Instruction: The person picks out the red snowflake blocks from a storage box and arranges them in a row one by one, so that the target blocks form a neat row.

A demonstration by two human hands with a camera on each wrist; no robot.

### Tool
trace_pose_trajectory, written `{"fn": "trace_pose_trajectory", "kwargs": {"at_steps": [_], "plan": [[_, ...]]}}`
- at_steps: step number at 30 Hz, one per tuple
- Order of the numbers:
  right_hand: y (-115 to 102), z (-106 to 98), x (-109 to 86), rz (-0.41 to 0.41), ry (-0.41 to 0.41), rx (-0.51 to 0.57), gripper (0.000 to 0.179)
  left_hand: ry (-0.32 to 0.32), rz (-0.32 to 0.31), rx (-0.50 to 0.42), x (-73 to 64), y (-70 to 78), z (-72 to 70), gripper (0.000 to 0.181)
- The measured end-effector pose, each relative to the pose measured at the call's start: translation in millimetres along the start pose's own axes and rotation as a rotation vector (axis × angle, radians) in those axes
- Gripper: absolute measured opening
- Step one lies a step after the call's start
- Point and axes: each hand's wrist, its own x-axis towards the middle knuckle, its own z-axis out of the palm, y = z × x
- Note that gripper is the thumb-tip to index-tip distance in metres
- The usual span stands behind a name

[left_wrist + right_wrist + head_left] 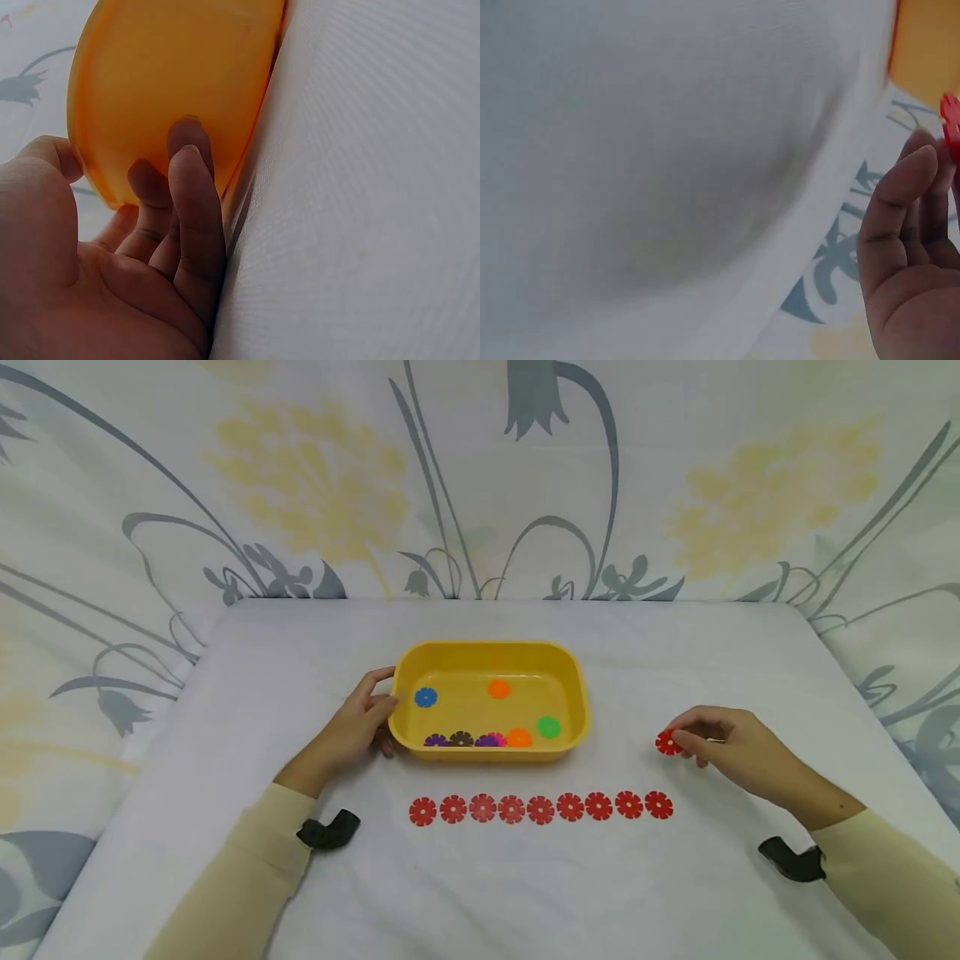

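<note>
My left hand holds the left end of a yellow plastic tray. In the left wrist view its thumb is at the rim and curled fingers lie against the outer wall. Inside the tray are a blue notched disc, a green one and several orange, purple, pink and dark ones. To the right of the tray, my right hand pinches a red notched disc between thumb and fingers, above the cloth. That disc shows only partly at the right wrist view's edge.
A straight row of several red notched discs lies on the white cloth in front of the tray. Behind the table hangs a flowered curtain. A black strap end sticks out from the left sleeve, another from the right.
</note>
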Motion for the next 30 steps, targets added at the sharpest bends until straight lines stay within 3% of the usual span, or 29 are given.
{"fn": "trace_pose_trajectory", "kwargs": {"at_steps": [7, 11, 20, 30], "plan": [[15, 3, -9.4, 0.026, -0.197, 0.036, 0.015, -0.002, 0.021, 0.016, -2.8, 0.4, -9.8, 0.056], [22, 0, -10.5, 0.042, -0.262, 0.026, 0.015, -0.010, 0.026, 0.004, -3.3, 0.3, -9.3, 0.055], [26, -7, -2.5, 0.023, -0.301, 0.007, 0.015, 0.008, 0.032, -0.002, -2.4, 3.1, -9.5, 0.055], [38, 1, 1.6, 0.048, -0.322, 0.056, 0.020, -0.002, 0.024, -0.014, 2.2, -2.6, -4.5, 0.055]]}}
